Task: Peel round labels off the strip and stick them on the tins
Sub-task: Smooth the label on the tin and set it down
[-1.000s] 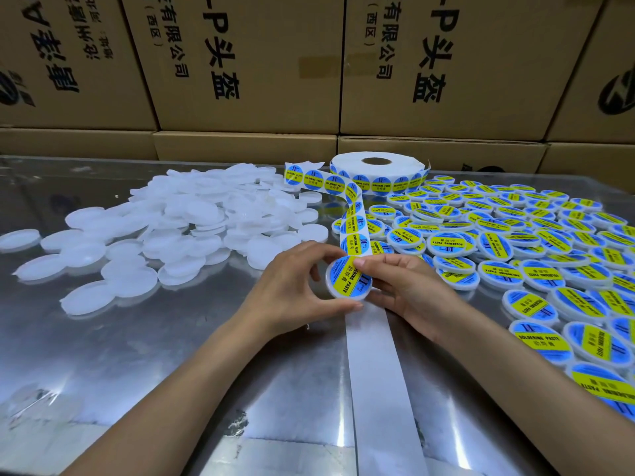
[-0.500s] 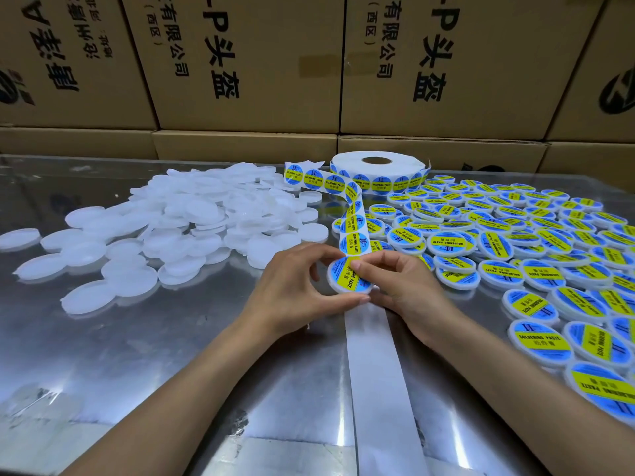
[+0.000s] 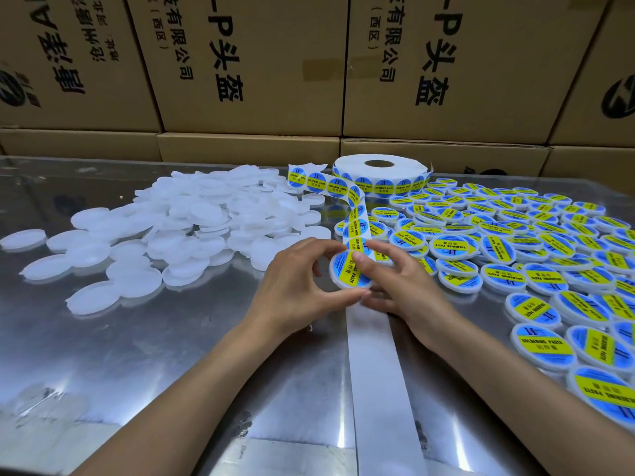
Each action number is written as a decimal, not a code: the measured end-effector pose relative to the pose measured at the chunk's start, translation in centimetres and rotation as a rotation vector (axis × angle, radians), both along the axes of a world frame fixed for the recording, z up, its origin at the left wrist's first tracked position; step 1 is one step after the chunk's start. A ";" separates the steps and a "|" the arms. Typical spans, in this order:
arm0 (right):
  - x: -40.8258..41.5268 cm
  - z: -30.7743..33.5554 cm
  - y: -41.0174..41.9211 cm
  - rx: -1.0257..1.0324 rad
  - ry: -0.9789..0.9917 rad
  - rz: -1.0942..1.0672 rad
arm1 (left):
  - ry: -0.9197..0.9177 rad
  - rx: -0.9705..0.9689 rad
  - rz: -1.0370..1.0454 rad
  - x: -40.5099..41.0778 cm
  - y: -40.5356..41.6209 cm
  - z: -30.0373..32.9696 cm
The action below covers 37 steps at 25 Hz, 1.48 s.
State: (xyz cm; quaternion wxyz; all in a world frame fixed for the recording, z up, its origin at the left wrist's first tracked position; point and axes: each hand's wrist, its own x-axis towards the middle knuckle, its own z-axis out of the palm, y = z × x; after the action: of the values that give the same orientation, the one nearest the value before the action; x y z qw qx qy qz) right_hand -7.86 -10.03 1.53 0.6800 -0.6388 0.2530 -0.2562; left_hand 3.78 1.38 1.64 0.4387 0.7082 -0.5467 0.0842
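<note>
Since a second ago, both hands have shifted only slightly, with the right thumb now lying across the label face instead of beside it. Seen from the head camera, the left hand (image 3: 295, 286) curls round the left edge of a white tin (image 3: 348, 273), thumb under its near rim and fingertips on its far rim. The right hand (image 3: 402, 290) pinches the same tin from the right, its thumb pressing the blue and yellow label (image 3: 347, 271) flat. This tin is held just above the metal table (image 3: 137, 338), at the centre, over the bare backing strip (image 3: 374, 372) that trails toward the near edge. Farther off, the strip of unpeeled labels (image 3: 357, 231) runs back to a roll (image 3: 378, 170). Plain white tins (image 3: 192, 228) are heaped on the left; labelled tins (image 3: 515, 242) spread across the right. To finish well, I would rub the thumb outward from the middle to the rim, so no bubble or lifted edge remains, while the other hand stops the tin turning.
</note>
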 end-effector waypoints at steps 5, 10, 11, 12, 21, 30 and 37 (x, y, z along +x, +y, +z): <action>0.2 -0.2 0.5 -0.213 0.000 0.104 | 0.008 -0.023 -0.019 -1.0 -0.2 0.0; 0.2 -0.2 0.4 -0.272 -0.010 0.084 | -0.008 0.009 -0.004 -1.6 -0.4 -0.1; 0.2 -0.2 0.5 -0.299 -0.011 0.053 | -0.006 0.004 -0.004 -1.6 -0.5 -0.1; 0.3 -0.3 0.5 -0.318 0.000 0.018 | -0.007 -0.003 -0.006 -1.6 -0.5 -0.1; 0.7 -0.4 0.2 -0.166 0.014 -0.182 | -0.023 -0.055 -0.046 -1.6 -0.9 -0.2; 0.0 -0.1 -0.5 -0.133 0.006 0.254 | 0.055 0.055 -0.023 -0.1 -0.8 -0.7; 0.2 -0.4 -0.5 -0.112 -0.002 0.166 | 0.138 0.347 -0.189 1.0 -1.1 -1.7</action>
State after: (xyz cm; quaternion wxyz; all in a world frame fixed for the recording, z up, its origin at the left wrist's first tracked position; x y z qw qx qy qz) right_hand -7.68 -10.50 1.15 0.6625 -0.6942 0.1839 -0.2131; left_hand 4.75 0.28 -0.08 0.3526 0.7227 -0.5857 -0.1013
